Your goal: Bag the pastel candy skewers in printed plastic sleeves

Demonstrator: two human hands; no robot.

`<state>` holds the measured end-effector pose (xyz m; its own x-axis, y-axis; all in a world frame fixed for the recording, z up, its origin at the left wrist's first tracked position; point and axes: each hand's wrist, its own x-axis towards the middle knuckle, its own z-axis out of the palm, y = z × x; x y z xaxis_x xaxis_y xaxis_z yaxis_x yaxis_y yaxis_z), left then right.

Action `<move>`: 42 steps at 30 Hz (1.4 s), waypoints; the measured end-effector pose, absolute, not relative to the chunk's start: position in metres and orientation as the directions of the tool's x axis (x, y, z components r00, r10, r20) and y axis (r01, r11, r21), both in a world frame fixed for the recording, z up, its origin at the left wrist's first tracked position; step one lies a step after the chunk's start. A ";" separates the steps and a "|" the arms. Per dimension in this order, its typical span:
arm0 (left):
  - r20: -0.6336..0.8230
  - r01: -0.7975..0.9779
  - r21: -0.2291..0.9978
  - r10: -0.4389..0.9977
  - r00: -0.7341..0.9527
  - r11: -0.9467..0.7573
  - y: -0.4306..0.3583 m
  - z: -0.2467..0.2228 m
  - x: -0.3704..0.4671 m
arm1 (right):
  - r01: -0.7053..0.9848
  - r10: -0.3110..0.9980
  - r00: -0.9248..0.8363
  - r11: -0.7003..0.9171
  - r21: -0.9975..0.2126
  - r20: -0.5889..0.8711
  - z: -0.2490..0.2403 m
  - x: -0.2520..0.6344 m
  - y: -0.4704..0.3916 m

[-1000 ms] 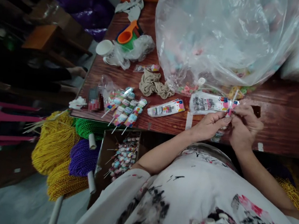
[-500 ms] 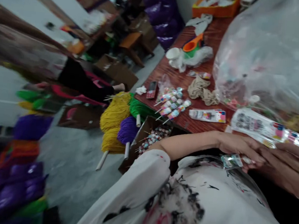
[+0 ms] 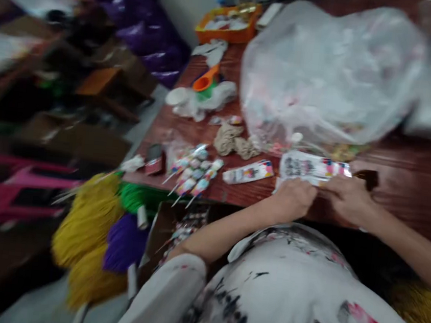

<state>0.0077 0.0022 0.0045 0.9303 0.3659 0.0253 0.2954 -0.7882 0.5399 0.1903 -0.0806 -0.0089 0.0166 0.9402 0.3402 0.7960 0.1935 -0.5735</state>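
Note:
My left hand (image 3: pixel 295 198) is closed at the table's front edge, its fingers curled down beside a stack of white printed plastic packets (image 3: pixel 303 165). Close to its right, my right hand (image 3: pixel 352 199) is closed too, with fingertips pointing toward the left hand and near the packets' right end. What either hand grips is hidden and blurred. A single printed packet (image 3: pixel 249 172) lies left of the stack. Further left, several wrapped beaded sticks (image 3: pixel 195 172) lie in a bunch, their white ends over the table edge.
A large filled clear plastic bag (image 3: pixel 332 76) covers the back of the table (image 3: pixel 409 187). Left of it are crumpled beige gloves (image 3: pixel 235 140), an orange-and-green tape dispenser (image 3: pixel 206 83) and a phone (image 3: pixel 154 159). Below the edge stand a box (image 3: pixel 158 227) and yellow cord bundles (image 3: pixel 89 225).
My view has swung right, so the table things appear further left. The shiny clear-wrapped item that showed at my left hand is out of sight. My hands are now apart at the table edge.

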 end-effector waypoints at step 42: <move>-0.540 0.101 0.791 0.612 0.578 0.603 -0.009 0.001 0.023 | 0.838 0.834 0.527 -0.478 -0.263 0.164 -0.035 0.255 -0.147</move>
